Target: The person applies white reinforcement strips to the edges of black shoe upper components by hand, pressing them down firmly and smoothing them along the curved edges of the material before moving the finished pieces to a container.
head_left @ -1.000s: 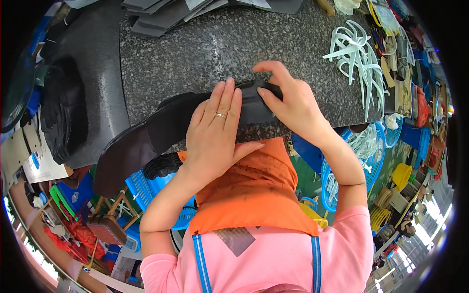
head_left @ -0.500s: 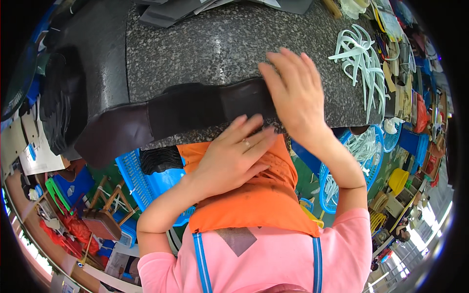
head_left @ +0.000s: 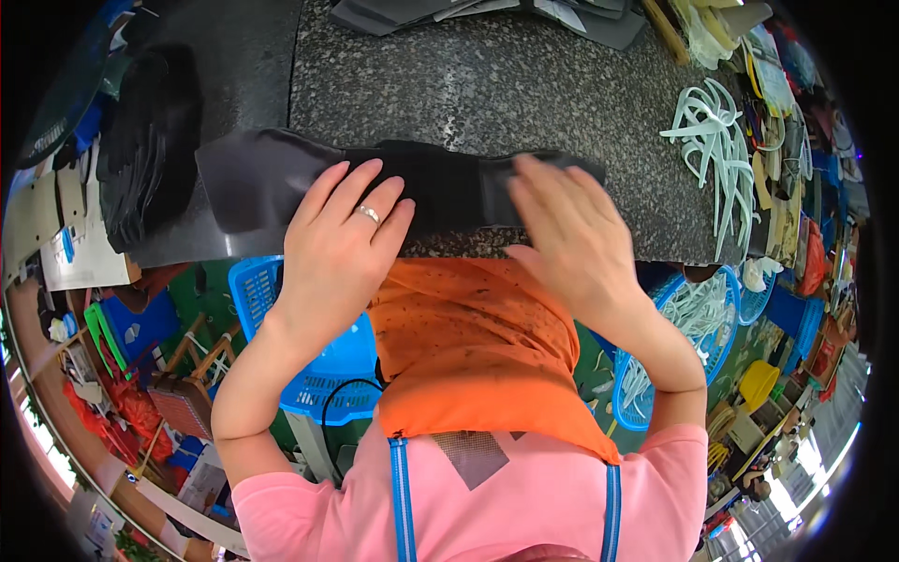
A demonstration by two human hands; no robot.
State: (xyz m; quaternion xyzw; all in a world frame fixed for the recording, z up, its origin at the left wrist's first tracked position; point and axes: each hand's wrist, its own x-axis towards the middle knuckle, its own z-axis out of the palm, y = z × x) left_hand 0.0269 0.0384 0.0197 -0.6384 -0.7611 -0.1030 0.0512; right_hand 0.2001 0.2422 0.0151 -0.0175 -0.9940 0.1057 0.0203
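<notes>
A long, dark, leather-like piece (head_left: 445, 187) lies flat across the stone-topped table near its front edge. It is black in the middle, with a smoother brownish-black panel (head_left: 245, 178) at the left end. My left hand (head_left: 337, 239) rests on it where that panel joins the black part, fingers spread and a ring on one finger. Over the right end lies my right hand (head_left: 581, 234), its fingers stretched out and slightly blurred. The right fingers cover part of that end. Neither hand grips anything.
Pale green strips (head_left: 716, 140) lie heaped at the table's right. Flat grey pieces (head_left: 599, 23) are stacked at the far edge, and a black bundle (head_left: 140, 159) sits at the left. Below the front edge are blue baskets (head_left: 255, 281), one at the right holding more strips.
The dark piece's left end has swung up onto the table from over the front edge. My left hand has moved left onto it; my right hand has come down toward its right end.
</notes>
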